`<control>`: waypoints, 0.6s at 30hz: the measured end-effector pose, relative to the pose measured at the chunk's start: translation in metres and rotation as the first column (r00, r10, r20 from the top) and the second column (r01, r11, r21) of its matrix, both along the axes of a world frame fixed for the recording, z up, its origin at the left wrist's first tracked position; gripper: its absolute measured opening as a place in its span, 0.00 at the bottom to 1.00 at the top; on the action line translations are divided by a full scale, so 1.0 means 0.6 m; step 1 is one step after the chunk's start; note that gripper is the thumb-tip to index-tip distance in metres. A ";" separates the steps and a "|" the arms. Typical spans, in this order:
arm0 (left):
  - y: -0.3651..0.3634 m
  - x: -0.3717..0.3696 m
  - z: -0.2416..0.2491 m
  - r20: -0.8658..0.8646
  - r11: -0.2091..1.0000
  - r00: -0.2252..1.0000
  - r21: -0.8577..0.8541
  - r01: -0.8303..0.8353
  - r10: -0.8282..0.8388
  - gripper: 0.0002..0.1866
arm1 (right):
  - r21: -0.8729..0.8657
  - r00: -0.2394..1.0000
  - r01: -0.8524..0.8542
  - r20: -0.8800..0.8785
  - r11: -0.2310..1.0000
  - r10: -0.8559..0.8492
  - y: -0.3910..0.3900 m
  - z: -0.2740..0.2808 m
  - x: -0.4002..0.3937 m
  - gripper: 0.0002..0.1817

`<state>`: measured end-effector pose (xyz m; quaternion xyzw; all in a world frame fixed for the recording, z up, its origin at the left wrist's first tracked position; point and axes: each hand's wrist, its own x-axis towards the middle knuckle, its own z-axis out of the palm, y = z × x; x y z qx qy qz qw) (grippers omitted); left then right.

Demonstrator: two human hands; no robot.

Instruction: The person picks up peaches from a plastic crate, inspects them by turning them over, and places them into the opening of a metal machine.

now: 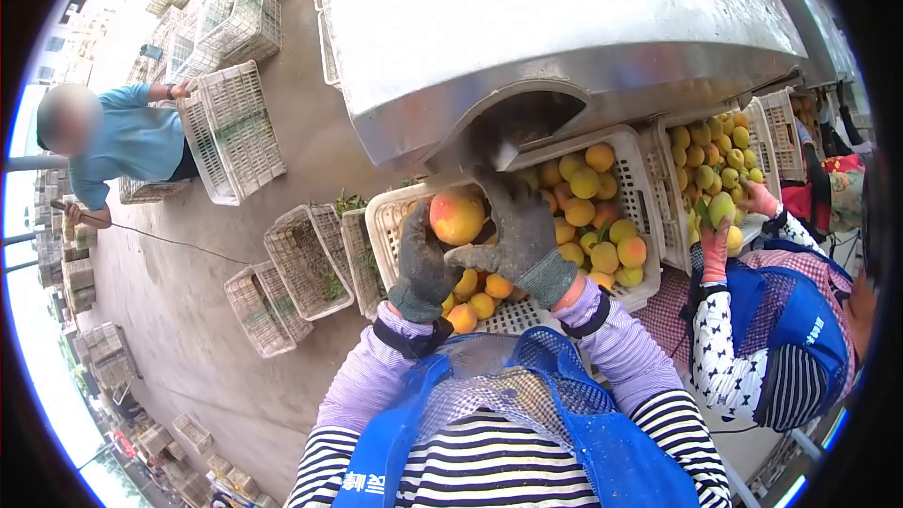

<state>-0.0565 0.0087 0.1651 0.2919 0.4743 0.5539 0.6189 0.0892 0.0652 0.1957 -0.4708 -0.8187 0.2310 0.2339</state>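
Note:
Both my hands wear dark grey gloves over a white plastic crate [635, 299] of yellow-orange peaches [585, 182]. My left hand [423, 263] is at the crate's left part, beside a large orange-red peach [457, 215]; its fingers curve around the left side of that peach. My right hand [515, 230] has its fingers spread and pointing up toward the opening in the metal machine, its thumb reaching left below the large peach. Whether anything lies under its palm is hidden. More peaches [482, 305] show below my hands.
A metal machine [583, 28] with an arched opening [522, 122] overhangs the crate. At right, a co-worker's gloved hands [717, 245] handle fruit over another crate. At left, a person in blue [141, 141] holds a crate [230, 132]. Crates [308, 263] stand on the floor.

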 end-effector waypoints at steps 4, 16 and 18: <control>0.011 0.006 -0.022 0.461 0.993 0.882 -0.106 -0.054 0.098 0.23 | -0.078 0.956 -0.001 -0.294 0.997 -0.021 -0.005 -0.024 0.003 0.42; -0.009 0.022 0.049 -0.244 0.984 0.962 0.161 -0.080 0.118 0.29 | -0.633 0.725 -0.269 -0.629 0.725 -0.281 -0.017 -0.001 0.031 0.34; 0.000 0.006 0.040 0.024 0.995 0.997 0.061 -0.074 0.072 0.28 | -0.388 0.942 -0.077 -0.330 0.918 -0.061 -0.016 0.027 0.047 0.39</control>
